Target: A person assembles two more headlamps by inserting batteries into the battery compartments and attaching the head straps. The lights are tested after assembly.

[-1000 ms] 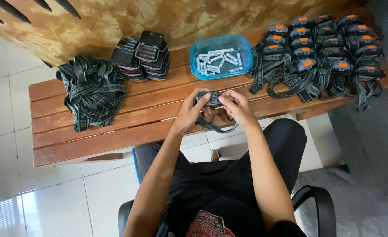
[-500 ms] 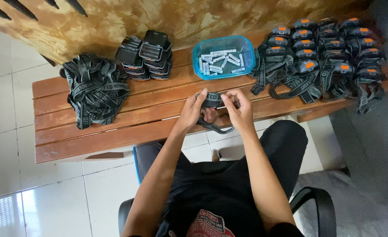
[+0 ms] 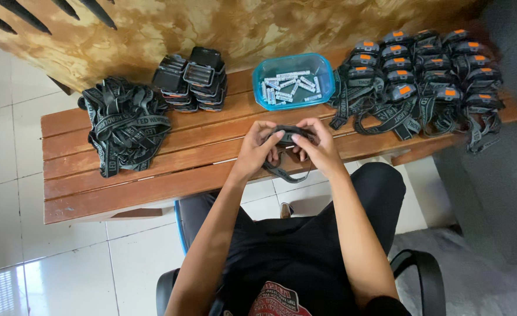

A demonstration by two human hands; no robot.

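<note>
Both hands hold one small black headlamp (image 3: 287,134) over the front part of a wooden bench (image 3: 153,169). My left hand (image 3: 257,147) grips its left end and my right hand (image 3: 318,144) its right end, thumbs on top. Its grey strap (image 3: 284,172) hangs in a loop below my fingers. Beyond my hands stands a blue plastic tub (image 3: 294,88) with several small batteries in it.
A heap of dark straps (image 3: 124,124) lies at the bench's left. Stacked black lamp bodies (image 3: 194,79) sit behind it. Several finished headlamps with orange buttons (image 3: 428,76) fill the right end. A grey block stands at right, tiled floor at left.
The view has shifted slightly. My hands stay on the headlamp, with the fingers shifting a little over it.
</note>
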